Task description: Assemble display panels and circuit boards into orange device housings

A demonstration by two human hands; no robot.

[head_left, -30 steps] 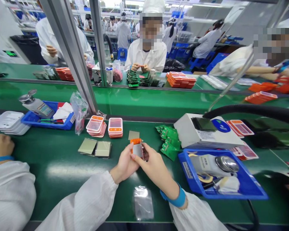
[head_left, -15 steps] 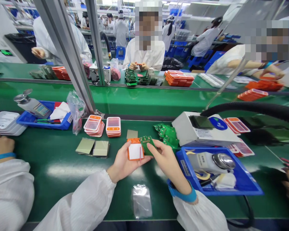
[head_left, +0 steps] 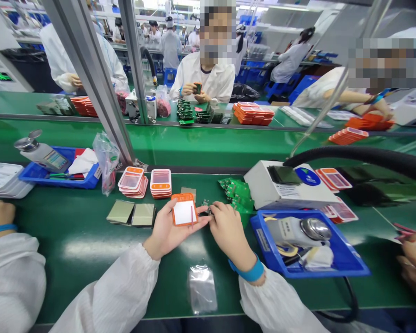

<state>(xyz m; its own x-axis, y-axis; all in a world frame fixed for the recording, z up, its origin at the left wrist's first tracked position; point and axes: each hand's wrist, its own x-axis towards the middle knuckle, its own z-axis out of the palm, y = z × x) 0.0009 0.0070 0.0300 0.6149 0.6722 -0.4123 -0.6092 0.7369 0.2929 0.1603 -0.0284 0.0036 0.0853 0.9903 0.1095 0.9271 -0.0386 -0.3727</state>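
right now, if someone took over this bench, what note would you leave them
Left hand: holds the orange-framed panel, face up, above the belt.
Right hand: closed on a small green board beside the panel; its grip is partly hidden.
Nearby: pile of green boards, two stacks of orange-framed panels, two flat grey sheets, clear bag near the belt edge.
Done: panel and board picked up.
Left: board is not on the panel.

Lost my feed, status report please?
Left hand holds orange-framed panel. Right hand grips small green board. Green boards piled beside.
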